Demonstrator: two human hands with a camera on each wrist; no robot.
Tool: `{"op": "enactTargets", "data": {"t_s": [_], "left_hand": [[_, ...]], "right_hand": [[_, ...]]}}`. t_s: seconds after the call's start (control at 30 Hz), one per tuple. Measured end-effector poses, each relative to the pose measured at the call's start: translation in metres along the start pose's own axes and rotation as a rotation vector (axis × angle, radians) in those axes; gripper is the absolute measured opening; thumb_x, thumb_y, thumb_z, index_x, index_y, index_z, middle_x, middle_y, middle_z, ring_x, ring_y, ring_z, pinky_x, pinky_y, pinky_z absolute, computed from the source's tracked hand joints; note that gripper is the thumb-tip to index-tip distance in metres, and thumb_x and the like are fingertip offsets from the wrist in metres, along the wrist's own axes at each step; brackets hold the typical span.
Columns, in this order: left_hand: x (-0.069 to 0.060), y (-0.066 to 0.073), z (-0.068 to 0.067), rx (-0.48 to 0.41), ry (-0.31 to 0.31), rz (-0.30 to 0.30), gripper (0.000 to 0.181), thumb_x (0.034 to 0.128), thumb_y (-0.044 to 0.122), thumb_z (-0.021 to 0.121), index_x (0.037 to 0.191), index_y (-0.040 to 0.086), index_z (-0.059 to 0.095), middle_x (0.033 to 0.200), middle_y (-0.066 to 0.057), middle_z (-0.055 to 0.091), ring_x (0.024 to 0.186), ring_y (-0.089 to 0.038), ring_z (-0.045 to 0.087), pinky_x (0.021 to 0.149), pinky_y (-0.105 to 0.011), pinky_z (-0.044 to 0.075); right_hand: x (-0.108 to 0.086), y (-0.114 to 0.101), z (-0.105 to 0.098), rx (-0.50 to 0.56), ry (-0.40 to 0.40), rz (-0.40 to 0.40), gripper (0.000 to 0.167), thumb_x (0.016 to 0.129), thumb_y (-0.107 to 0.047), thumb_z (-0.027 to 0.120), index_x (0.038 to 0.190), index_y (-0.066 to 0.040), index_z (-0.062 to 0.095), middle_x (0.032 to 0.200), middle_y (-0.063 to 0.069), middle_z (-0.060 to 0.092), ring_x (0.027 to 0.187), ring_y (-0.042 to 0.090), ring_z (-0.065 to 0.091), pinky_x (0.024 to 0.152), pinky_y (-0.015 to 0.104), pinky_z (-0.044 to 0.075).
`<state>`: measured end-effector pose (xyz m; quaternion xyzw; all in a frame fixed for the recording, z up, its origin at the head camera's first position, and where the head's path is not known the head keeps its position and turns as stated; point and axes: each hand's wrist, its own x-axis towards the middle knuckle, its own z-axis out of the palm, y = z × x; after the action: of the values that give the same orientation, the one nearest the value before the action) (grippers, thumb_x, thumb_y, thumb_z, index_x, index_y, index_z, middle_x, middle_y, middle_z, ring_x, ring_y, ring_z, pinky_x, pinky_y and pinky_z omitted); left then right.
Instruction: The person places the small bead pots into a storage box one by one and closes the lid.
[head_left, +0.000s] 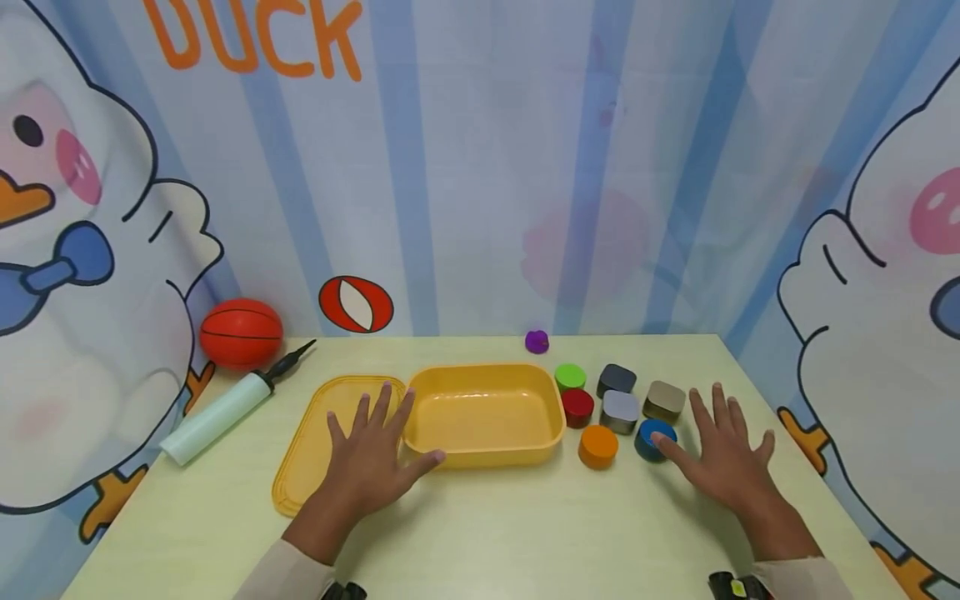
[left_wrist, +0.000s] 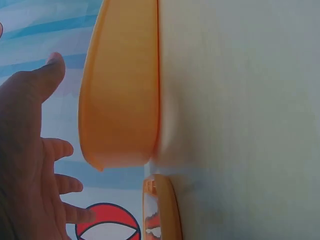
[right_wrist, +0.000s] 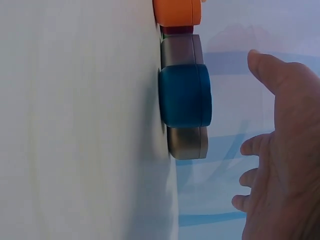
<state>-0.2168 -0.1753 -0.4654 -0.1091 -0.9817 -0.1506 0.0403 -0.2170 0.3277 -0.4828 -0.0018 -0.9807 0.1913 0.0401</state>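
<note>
The left hand (head_left: 367, 462) and right hand (head_left: 727, 467) hover above the table (head_left: 540, 533), fingers straight and spread; the left screens part of the yellow lid (head_left: 307, 442), which lies just left of the yellow container (head_left: 483, 457); the container is glossy, rectangular with rounded corners, open side up; the right thumb overlaps the round blue tub (right_wrist: 184, 96) in the head view, but the right wrist view shows them apart; around it sit an orange tub (head_left: 597, 447), red tub (head_left: 577, 408), silver tub (head_left: 619, 412), beige tub (head_left: 664, 402), green tub (head_left: 570, 376) and dark-grey tub (head_left: 617, 379); farther off are a mint-green hand pump (head_left: 221, 418), a red basketball (head_left: 242, 333), a small purple object (head_left: 537, 342) and the striped curtain (head_left: 483, 167).
</note>
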Motion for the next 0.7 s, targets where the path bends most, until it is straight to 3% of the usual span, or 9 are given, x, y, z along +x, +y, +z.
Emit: {"op": "enactTargets", "data": {"t_s": [0.23,0.47,0.7], "left_hand": [[0.008,-0.001,0.006,-0.100,-0.013,0.052,0.101,0.0979,0.079,0.058,0.176,0.024,0.026,0.185,-0.016,0.015,0.166,-0.055,0.023,0.120,-0.093,0.005],[0.015,-0.010,0.016,-0.113,-0.024,0.094,0.101,0.0980,0.076,0.061,0.177,0.026,0.024,0.185,-0.013,0.014,0.167,-0.053,0.022,0.121,-0.092,0.006],[0.018,-0.020,0.022,-0.129,0.009,0.114,0.102,0.0964,0.075,0.065,0.176,0.025,0.026,0.185,-0.014,0.015,0.167,-0.052,0.022,0.120,-0.092,0.008]], "right_hand": [[0.017,0.016,0.002,0.122,0.047,-0.065,0.097,0.108,-0.061,0.056,0.175,-0.004,0.016,0.181,0.032,0.002,0.162,0.063,0.011,0.114,0.095,0.005],[0.026,0.027,0.002,0.155,0.070,-0.082,0.089,0.109,-0.054,0.058,0.172,-0.001,0.025,0.179,0.035,0.012,0.160,0.065,0.018,0.110,0.094,0.017],[0.041,0.028,0.005,0.257,0.035,-0.086,0.084,0.111,-0.048,0.059,0.172,0.000,0.027,0.179,0.036,0.012,0.160,0.067,0.015,0.112,0.095,0.016]]}}
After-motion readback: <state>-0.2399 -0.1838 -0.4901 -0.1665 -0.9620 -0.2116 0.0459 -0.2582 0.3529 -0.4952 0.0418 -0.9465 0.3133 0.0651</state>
